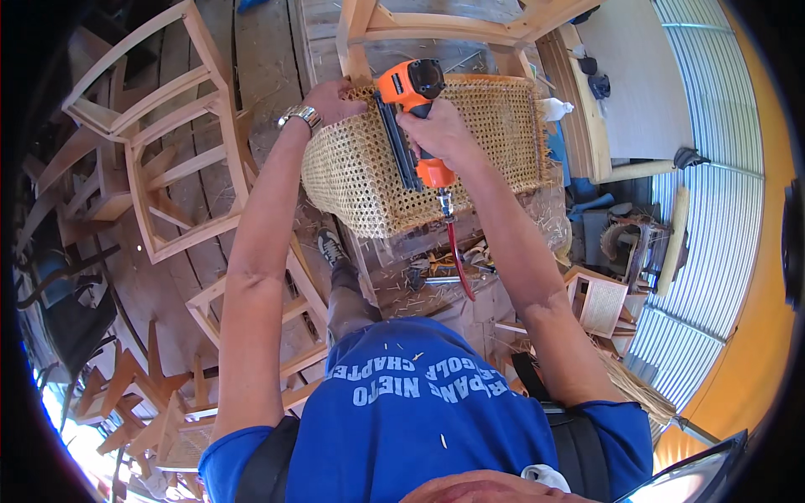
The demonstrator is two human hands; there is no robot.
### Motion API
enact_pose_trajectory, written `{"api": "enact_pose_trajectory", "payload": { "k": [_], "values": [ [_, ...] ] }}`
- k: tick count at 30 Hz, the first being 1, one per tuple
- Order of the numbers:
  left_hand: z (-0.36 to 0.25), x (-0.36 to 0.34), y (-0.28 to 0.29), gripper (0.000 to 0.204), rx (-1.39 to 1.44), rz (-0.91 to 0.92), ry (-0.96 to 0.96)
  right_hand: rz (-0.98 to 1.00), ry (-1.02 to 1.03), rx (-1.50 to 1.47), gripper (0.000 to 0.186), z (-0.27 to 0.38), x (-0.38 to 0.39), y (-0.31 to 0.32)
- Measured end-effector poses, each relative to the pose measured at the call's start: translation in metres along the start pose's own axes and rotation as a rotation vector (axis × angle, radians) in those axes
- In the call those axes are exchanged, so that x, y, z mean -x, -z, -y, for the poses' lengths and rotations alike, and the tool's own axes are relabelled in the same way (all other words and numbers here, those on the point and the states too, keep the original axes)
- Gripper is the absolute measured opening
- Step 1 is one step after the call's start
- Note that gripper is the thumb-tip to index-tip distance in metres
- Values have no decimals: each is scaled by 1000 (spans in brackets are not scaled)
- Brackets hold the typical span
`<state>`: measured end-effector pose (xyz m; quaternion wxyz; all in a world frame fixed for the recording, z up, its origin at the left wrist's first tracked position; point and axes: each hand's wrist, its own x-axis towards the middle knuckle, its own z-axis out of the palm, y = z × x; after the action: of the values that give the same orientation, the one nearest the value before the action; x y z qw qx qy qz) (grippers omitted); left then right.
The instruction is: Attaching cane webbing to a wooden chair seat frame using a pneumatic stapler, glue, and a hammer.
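My right hand (440,134) is wrapped round the grip of an orange and black air nail gun (412,82). A red air hose (457,256) hangs from the fitting at its lower end. The gun's head is over the far left part of a woven cane webbing sheet (486,126), its dark magazine slanting across the mesh. At the sheet's far left corner my left hand (334,102), with a metal watch on the wrist, grips the webbing beside a wooden chair frame (356,63). Its fingertips are partly hidden. The near left part of the sheet bends downward.
Bare wooden chair frames (180,172) stand on the plank floor at left. Hand tools (444,277) and staple-like scraps lie below the webbing. A white bottle (555,109) stands right of the sheet. Farther right are a pale board (633,84) and a machine with a toothed disc (616,239).
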<state>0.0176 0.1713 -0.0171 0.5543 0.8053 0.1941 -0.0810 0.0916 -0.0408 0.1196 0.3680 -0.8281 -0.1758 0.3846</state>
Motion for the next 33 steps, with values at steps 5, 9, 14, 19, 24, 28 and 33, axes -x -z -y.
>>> {"api": "enact_pose_trajectory", "payload": {
  "k": [5,9,14,19,24,28,33],
  "values": [
    [6,-8,-6,67,-35,-35,-86,-72,-35,107,13,-2,-6,-11],
    [-17,-2,-4,64,-159,-27,-34,-94,-47,241,11,13,-1,-17],
    [-6,-4,-10,72,-98,-69,-46,13,51,-17,8,-5,-8,12],
    [-19,-14,-13,62,-167,-217,151,-9,-17,-42,9,-10,-7,16],
    [-15,-16,-12,54,-183,-229,185,9,-16,-13,9,-3,-5,13],
    [-14,-18,-12,54,-192,-229,126,-29,5,19,10,-10,-10,6],
    [-18,-18,-11,53,-229,-270,88,-166,23,255,9,-5,-13,-9]
  ]
}}
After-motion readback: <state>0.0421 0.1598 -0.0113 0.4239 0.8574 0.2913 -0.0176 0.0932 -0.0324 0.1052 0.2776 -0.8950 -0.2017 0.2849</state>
